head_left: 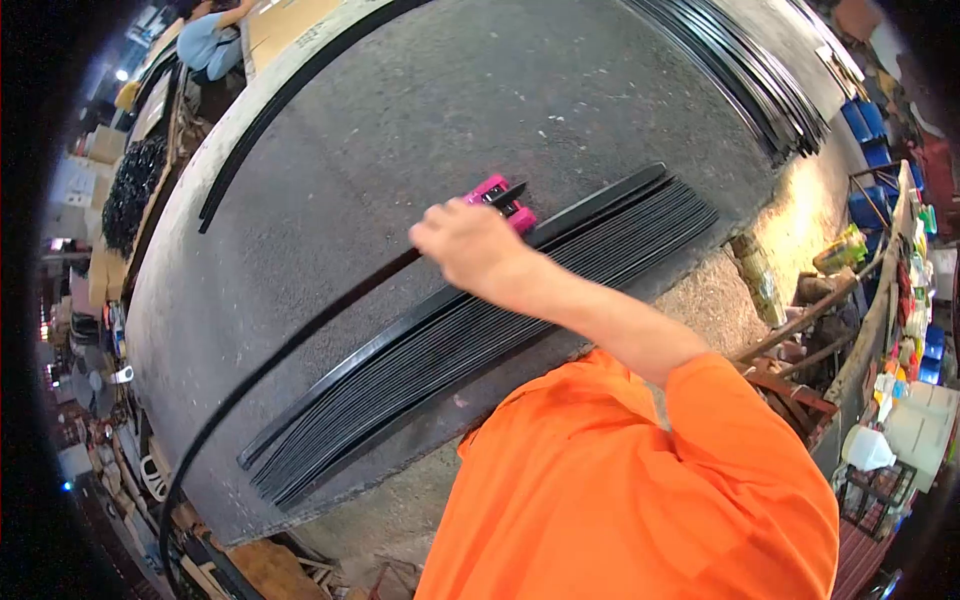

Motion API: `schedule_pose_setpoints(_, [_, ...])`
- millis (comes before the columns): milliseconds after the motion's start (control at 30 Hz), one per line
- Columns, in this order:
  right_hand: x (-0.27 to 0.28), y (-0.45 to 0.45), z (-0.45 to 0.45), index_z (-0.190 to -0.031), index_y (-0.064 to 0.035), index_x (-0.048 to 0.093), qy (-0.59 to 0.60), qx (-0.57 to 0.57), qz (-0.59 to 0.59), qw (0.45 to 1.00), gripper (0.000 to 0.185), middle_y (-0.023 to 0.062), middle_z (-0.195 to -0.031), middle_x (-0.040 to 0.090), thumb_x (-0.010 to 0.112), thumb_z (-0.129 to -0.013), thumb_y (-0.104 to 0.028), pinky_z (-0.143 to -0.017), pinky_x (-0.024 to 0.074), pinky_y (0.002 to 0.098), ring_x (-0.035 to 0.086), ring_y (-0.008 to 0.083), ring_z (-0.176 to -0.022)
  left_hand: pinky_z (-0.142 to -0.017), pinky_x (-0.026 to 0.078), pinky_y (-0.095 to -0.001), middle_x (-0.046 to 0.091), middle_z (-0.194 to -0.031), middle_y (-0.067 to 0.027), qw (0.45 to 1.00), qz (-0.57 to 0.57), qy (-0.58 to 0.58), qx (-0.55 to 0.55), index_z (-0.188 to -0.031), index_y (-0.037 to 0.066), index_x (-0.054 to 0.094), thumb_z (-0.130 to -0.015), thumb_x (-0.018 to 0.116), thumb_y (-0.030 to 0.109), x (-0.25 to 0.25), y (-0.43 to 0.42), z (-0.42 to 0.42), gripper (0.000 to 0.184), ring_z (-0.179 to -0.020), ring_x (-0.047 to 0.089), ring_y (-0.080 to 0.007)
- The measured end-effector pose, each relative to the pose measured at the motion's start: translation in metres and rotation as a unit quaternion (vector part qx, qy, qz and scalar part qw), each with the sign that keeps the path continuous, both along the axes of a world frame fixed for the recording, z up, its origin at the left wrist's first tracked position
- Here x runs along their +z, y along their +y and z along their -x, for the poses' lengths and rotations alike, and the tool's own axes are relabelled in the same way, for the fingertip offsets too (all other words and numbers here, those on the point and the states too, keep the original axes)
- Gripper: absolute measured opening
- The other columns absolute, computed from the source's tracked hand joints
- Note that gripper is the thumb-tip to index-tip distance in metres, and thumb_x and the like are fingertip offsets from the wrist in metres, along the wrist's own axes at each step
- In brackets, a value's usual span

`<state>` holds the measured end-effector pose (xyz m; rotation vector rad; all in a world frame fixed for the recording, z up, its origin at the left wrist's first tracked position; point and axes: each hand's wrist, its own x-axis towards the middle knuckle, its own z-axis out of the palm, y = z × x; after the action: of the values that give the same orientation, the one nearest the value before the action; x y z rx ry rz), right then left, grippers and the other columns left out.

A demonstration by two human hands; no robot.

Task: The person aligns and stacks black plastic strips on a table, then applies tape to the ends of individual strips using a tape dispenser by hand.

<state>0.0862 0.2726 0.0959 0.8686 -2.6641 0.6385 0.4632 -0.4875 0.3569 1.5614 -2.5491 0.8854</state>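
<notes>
Head view. Containers first: blue bins at the far right, past the table edge; contents can't be made out. Lower right, a white jug by a dark wire crate, with a pale tub close behind; insides not readable. Left side, a dark tangle heaped beside cardboard.

Right hand over the table, back of hand up, slightly blurred. Fingers bent and closed on a long black strip; fingertips not distinct. Left hand not in view. Strip curves from the hand down the left side and over the table edge. Pink tool on the table right at the hand, partly covered by it; a short black end shows at its far side.

Table: dark grey, scuffed top. Stack of thin black strips lies lengthwise between tool and wearer; glossy bundle upper right, curved length along the far left.

Room: cluttered; a person in a light blue top, upper left, by cardboard.
</notes>
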Motion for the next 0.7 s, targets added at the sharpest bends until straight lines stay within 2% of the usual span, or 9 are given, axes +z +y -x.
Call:
schedule_pose_setpoints(67, [-0.007,-0.024,-0.003,-0.093,-0.0077,0.062,0.002,0.012,0.045,0.999,0.017,0.0104,-0.091,0.062,0.066,-0.076,-0.005,-0.076,0.0548,0.0405,0.064,0.0299,-0.091,-0.085,0.050,-0.0510,0.070,-0.111,-0.0244,0.999,-0.001,-0.009,0.041,-0.111,-0.002,0.068,-0.101,0.050,0.031,-0.008,0.013,-0.018,0.039,-0.100,0.066,-0.0424])
schedule_pose_setpoints(300, [-0.021,-0.037,0.000,-0.091,-0.0065,0.059,-0.028,0.019,0.014,0.999,0.016,0.0114,-0.091,0.062,0.066,-0.077,-0.003,-0.073,0.0555,0.0419,0.065,0.0308,-0.087,-0.086,0.050,-0.0508,0.070,-0.113,-0.0242,0.995,-0.023,-0.030,0.094,-0.112,-0.003,0.068,-0.101,0.050,0.030,-0.030,0.030,-0.041,0.039,-0.101,0.066,-0.0425])
schedule_pose_setpoints(533, [-0.032,-0.016,0.003,-0.092,-0.0072,0.059,-0.033,-0.004,-0.023,0.999,0.017,0.0116,-0.090,0.062,0.066,-0.077,-0.003,-0.074,0.0560,0.0416,0.066,0.0317,-0.089,-0.087,0.050,-0.0506,0.070,-0.116,-0.0241,0.992,-0.042,-0.047,0.106,-0.114,-0.003,0.068,-0.100,0.050,0.029,-0.048,0.028,-0.033,0.040,-0.102,0.066,-0.0426])
schedule_pose_setpoints(700, [-0.046,0.023,0.015,-0.093,-0.0074,0.061,-0.010,-0.063,-0.053,0.997,0.012,0.0121,-0.092,0.065,0.063,-0.082,-0.007,-0.072,0.0576,0.0436,0.068,0.0324,-0.087,-0.087,0.051,-0.0504,0.069,-0.118,-0.0241,0.992,-0.059,-0.057,0.093,-0.114,-0.003,0.068,-0.100,0.049,0.029,-0.071,0.019,-0.010,0.040,-0.102,0.066,-0.0427])
